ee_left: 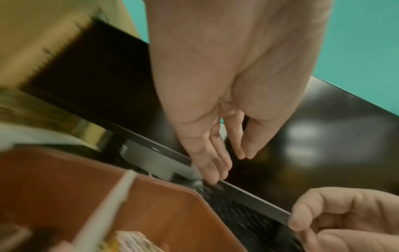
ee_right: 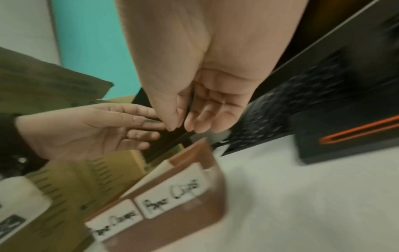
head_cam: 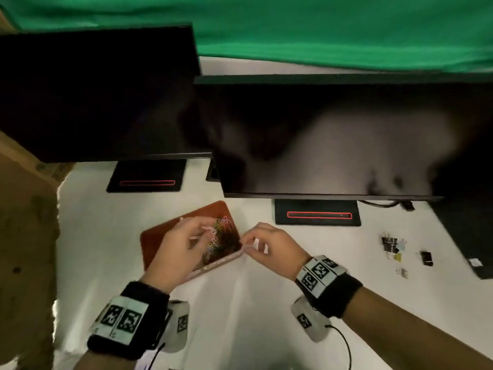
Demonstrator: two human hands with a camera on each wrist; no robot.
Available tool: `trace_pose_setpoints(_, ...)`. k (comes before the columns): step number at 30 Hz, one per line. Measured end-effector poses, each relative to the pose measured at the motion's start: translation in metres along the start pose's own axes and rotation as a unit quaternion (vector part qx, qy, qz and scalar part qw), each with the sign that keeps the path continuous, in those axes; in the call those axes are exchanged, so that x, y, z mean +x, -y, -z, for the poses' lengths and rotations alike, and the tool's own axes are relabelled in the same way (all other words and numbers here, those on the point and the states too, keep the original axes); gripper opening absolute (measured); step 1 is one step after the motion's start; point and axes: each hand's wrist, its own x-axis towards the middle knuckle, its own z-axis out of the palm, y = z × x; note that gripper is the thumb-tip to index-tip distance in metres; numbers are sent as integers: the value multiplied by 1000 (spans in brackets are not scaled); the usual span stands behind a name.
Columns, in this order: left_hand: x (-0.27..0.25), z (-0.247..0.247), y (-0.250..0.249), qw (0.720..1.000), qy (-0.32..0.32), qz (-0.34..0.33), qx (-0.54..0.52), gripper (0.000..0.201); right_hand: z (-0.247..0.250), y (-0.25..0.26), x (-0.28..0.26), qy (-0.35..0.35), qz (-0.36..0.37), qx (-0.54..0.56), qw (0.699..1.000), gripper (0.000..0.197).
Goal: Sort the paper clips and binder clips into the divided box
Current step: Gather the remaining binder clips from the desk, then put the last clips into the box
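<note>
Divided box (head_cam: 160, 236): paper clips (head_cam: 218, 236) in; I drop with both grips released; binder clips (head_cam: 392, 248) at 3 o'clock next.

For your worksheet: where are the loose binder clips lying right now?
In the head view, the binder clips lie on the white table at far right, beyond the right hand, outside the divided box.

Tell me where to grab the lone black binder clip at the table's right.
Probably pinch the small black binder clip across its body from straight above: it lies alone on the white table, apart from the clustered binder clips.
</note>
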Motion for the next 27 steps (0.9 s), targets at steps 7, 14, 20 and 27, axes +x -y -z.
trace_pose_setpoints(7, 42, -148, -70, 979, 156, -131, 6, 39, 97, -122, -119, -137, -189, -120, 965, 13)
trace_pose_setpoints(14, 76, -282, -121, 931, 295, -191, 103, 51, 140, -191, -200, -74, -281, -175, 941, 26)
trace_pose_setpoints(20, 98, -358, -139, 897, 342, -209, 189, 50, 143, -229, -205, -55, -283, -108, 951, 22)
trace_pose_setpoints(27, 108, -383, -130, 903, 310, -207, 214, 33, 144, -242, -211, -52, -267, -60, 960, 13)
